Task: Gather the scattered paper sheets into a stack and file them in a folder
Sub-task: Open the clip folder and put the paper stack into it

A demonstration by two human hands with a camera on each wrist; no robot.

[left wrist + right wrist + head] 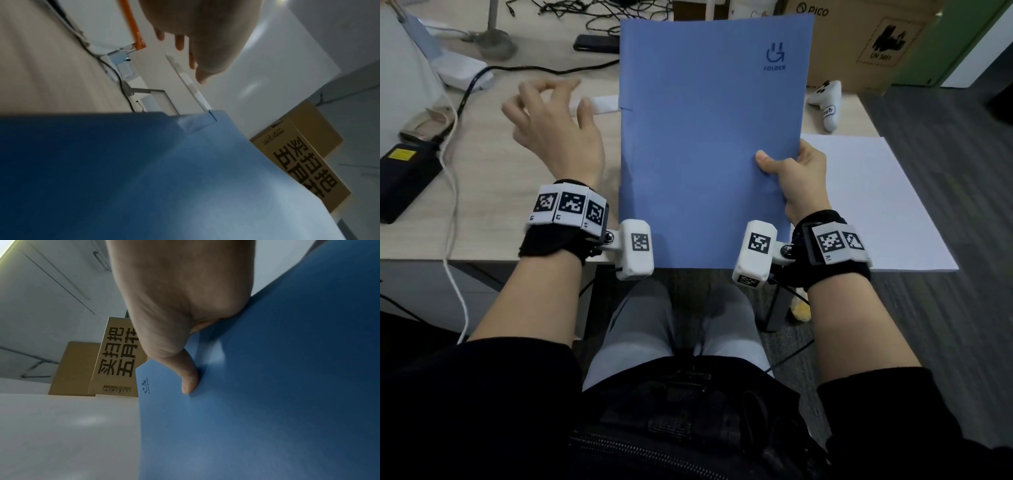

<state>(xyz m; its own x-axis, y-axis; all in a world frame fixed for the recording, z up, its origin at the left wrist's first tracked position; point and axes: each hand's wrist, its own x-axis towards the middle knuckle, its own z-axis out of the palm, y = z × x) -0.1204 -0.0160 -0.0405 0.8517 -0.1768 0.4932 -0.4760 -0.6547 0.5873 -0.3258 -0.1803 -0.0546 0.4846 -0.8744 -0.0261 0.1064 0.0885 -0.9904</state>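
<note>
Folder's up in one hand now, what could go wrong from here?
1. Only the right hand pinches the blue paper folder at its right edge; it may sag or slip.
2. The left hand hovers open, giving no support.
3. The white paper stack overhangs the table edge and could be knocked off.

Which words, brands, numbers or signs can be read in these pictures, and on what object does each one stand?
"FOLDER", under a logo: blue folder.
"PICO": cardboard box.
"UN 34..." on that box's stamp; last digits blurred.
"买扫把", "五月花": tall carton; its small handling symbols are unreadable.
Writing on white controller: too small.
Yellow label on black device: unreadable.
</note>
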